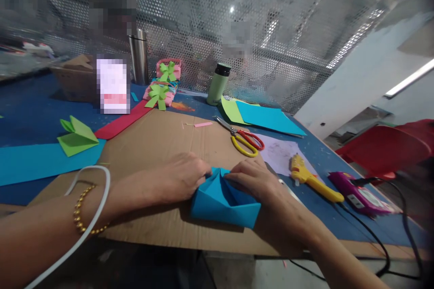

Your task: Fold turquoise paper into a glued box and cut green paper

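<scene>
A folded blue paper box (227, 205) rests on a sheet of brown cardboard (152, 144) close to the table's front edge. My left hand (186, 174) is closed on the box's far left side, fingertips curled at the paper's edge. On the far right side, my right hand (254, 178) pinches the paper, its fingers reaching over the inner folds. Between the hands, the paper rises to a creased point. Red-and-yellow-handled scissors (240, 137) lie just beyond my right hand. A white cable (103, 198) passes over my left forearm, by a gold bead bracelet (81, 210).
Rightward are a yellow glue gun (313, 183), a purple power strip (361, 194) and cords. Blue sheets (271, 117) and a green bottle (219, 85) stand behind. Pink paper baskets (159, 95), a steel flask (139, 58), red strip (125, 119) and folded green paper (77, 137) are leftward.
</scene>
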`<state>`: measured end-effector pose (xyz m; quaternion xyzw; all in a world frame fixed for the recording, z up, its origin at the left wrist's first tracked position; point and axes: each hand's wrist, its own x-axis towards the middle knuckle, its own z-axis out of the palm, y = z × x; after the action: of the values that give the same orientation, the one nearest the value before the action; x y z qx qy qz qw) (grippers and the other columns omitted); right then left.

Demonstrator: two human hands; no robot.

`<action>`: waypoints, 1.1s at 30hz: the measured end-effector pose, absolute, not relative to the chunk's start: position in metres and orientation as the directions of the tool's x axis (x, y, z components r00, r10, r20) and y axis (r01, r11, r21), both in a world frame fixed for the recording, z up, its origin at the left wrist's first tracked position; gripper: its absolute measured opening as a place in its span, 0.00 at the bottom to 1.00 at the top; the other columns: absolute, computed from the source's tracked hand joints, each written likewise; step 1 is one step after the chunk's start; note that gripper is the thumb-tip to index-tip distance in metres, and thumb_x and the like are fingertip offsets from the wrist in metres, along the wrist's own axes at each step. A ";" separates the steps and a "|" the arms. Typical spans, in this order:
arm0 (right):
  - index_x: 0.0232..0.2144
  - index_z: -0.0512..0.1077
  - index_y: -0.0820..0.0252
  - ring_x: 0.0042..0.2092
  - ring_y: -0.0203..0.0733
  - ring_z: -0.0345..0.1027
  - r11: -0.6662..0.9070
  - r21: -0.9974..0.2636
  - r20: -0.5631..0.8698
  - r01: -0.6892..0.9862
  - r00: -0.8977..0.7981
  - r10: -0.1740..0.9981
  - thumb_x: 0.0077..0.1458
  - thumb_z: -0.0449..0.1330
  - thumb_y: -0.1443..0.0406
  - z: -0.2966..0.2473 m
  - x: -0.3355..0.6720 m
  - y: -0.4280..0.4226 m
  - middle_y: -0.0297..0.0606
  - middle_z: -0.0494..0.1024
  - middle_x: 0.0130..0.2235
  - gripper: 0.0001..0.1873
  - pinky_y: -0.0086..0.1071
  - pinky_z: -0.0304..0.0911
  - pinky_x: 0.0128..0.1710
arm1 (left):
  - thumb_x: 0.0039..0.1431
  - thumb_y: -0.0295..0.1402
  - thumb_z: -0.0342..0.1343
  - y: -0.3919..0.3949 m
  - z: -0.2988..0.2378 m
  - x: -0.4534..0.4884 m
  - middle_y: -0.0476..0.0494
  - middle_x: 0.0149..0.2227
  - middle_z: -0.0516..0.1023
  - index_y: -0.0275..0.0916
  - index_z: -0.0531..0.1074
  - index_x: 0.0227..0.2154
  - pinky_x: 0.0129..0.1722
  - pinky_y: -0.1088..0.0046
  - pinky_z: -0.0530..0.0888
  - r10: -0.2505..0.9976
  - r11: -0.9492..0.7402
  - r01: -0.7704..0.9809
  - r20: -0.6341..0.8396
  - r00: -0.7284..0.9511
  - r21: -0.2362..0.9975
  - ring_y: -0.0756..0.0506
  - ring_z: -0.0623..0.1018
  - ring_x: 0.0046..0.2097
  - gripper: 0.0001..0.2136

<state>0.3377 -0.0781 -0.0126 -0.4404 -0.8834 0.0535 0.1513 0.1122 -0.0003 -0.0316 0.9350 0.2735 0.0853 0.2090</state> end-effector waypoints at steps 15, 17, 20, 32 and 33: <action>0.42 0.76 0.58 0.41 0.45 0.63 0.636 -0.196 0.216 0.746 -0.600 0.770 0.61 0.56 0.69 -0.020 0.339 -0.072 0.43 0.73 0.39 0.10 0.42 0.59 0.43 | 0.66 0.34 0.47 0.001 -0.037 0.112 0.43 0.32 0.80 0.38 0.77 0.39 0.30 0.73 0.63 0.508 -0.782 0.428 0.065 0.859 0.454 0.48 0.74 0.30 0.13; 0.42 0.76 0.58 0.41 0.45 0.63 0.646 -0.199 0.229 0.737 -0.606 0.762 0.61 0.57 0.69 -0.021 0.340 -0.072 0.43 0.73 0.40 0.10 0.42 0.60 0.43 | 0.67 0.34 0.47 0.001 -0.039 0.112 0.44 0.31 0.79 0.39 0.76 0.39 0.29 0.73 0.62 0.498 -0.786 0.410 0.081 0.863 0.464 0.48 0.73 0.29 0.13; 0.43 0.76 0.57 0.41 0.45 0.64 0.666 -0.192 0.247 0.721 -0.622 0.743 0.61 0.57 0.67 -0.022 0.342 -0.071 0.44 0.74 0.40 0.10 0.43 0.60 0.43 | 0.67 0.35 0.46 -0.001 -0.036 0.113 0.46 0.30 0.77 0.39 0.76 0.38 0.29 0.73 0.62 0.485 -0.789 0.392 0.088 0.870 0.472 0.49 0.72 0.28 0.13; 0.43 0.75 0.58 0.39 0.44 0.66 0.695 -0.169 0.256 0.699 -0.650 0.716 0.61 0.57 0.67 -0.016 0.338 -0.070 0.42 0.76 0.38 0.09 0.41 0.61 0.42 | 0.65 0.33 0.49 -0.005 -0.038 0.117 0.47 0.27 0.74 0.41 0.74 0.42 0.28 0.73 0.63 0.521 -0.811 0.467 0.072 0.851 0.353 0.47 0.71 0.27 0.09; 0.43 0.75 0.58 0.40 0.44 0.66 0.694 -0.175 0.252 0.699 -0.649 0.718 0.61 0.57 0.67 -0.017 0.338 -0.070 0.42 0.76 0.38 0.09 0.41 0.61 0.43 | 0.65 0.34 0.49 -0.003 -0.039 0.115 0.47 0.28 0.75 0.41 0.74 0.43 0.28 0.73 0.63 0.503 -0.814 0.443 0.076 0.861 0.375 0.47 0.72 0.28 0.09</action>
<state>0.3384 -0.0696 -0.0168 -0.3901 -0.9076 0.0307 0.1522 0.1147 -0.0034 -0.0391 0.9486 0.2494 0.0862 0.1750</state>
